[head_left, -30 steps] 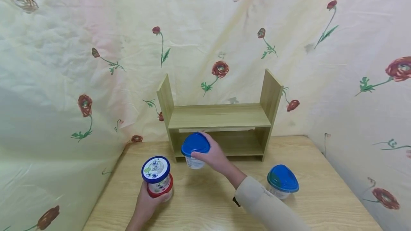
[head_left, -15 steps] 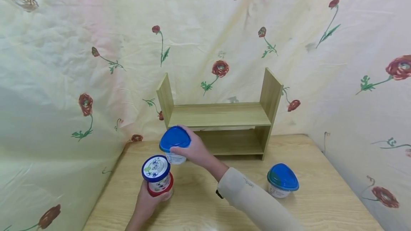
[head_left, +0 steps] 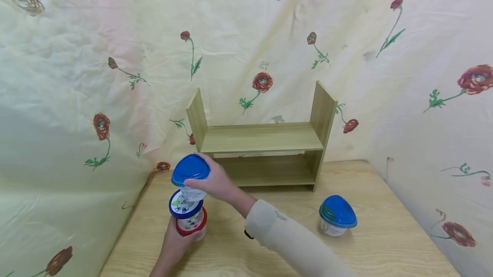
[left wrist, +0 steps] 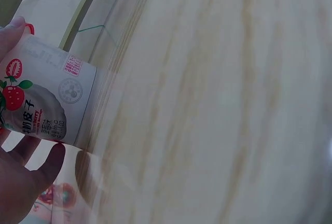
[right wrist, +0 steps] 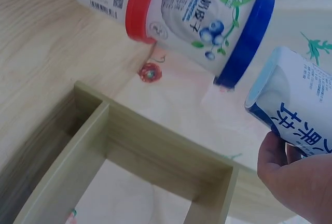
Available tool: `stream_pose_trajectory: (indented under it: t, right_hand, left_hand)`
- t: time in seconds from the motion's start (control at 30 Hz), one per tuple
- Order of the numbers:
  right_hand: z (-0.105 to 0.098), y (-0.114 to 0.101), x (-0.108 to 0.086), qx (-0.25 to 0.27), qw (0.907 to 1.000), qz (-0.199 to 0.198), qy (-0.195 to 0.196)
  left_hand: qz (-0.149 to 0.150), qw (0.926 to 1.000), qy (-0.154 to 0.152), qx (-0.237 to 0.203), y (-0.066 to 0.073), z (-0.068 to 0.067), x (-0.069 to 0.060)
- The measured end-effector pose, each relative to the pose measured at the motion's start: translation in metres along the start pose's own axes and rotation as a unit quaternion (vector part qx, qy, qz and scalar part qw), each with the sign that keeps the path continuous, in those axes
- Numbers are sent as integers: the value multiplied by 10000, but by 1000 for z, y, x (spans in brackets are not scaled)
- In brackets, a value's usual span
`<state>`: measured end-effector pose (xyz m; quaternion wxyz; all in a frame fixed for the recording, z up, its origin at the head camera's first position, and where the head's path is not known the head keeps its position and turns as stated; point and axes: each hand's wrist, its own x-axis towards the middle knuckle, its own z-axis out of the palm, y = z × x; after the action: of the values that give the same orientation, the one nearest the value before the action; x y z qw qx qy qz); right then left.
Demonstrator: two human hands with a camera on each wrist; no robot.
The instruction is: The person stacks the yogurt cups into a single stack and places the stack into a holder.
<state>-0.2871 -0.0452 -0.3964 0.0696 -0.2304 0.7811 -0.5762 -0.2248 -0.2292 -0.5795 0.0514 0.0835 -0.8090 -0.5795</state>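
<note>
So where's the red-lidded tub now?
In the head view, the red-lidded tub is low, left of centre, under the blueberry tub, held by the left hand.

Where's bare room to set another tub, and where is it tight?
Bare: the upper shelf; the table between the shelf unit, right sleeve and far-right tub. Crowded: the left, with the red-lidded tub in the left hand, the blue-rimmed tub on it, and the right hand holding a third tub just above.
</note>
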Motion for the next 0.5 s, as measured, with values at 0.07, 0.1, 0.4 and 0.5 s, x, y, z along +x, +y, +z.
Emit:
stream_pose_trajectory:
  t: [0.07,0.1,0.4,0.5]
  right_hand:
    - [6,1,2,-45,10000,-3,-63]
    - [8,1,2,-70,9999,-17,-98]
    - [27,4,5,-183,9997,16,-186]
    - [31,5,5,-165,9997,70,-193]
  left_hand:
    - [55,10000,-20,-36,0,0,0]
    - [75,9999,-34,-61,0,0,0]
    - [185,9997,-129,-74,0,-1,2]
    - [202,9997,-116,40,-1,-2,2]
